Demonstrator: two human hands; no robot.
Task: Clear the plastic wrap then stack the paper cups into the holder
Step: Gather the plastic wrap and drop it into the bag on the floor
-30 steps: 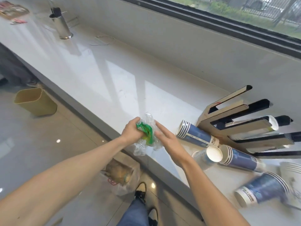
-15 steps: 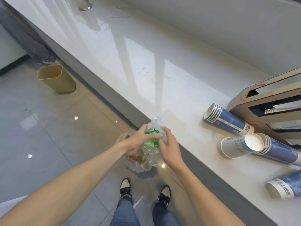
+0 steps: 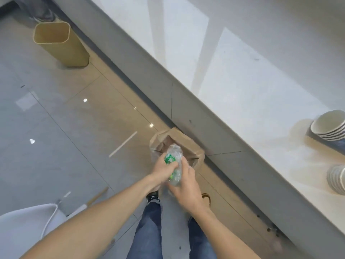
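A crumpled clear plastic wrap (image 3: 174, 154) with a green patch is squeezed between both my hands. My left hand (image 3: 161, 171) grips it from the left and my right hand (image 3: 183, 182) from the right. They hold it low over the floor, just above an open brown paper bag (image 3: 194, 146) that stands against the counter's base. Two stacks of blue striped paper cups (image 3: 328, 131) (image 3: 337, 179) lie on the white counter (image 3: 252, 86) at the right edge. The cup holder is out of view.
A tan waste bin (image 3: 59, 43) stands on the floor at the upper left. A white straw (image 3: 123, 144) lies on the tiles. A white chair seat (image 3: 24, 221) is at the lower left. My legs and shoes are below the hands.
My view has tipped down from the counter to the floor. Both hands have carried the wrap off the counter's edge and down over the paper bag. The holder has left the view.
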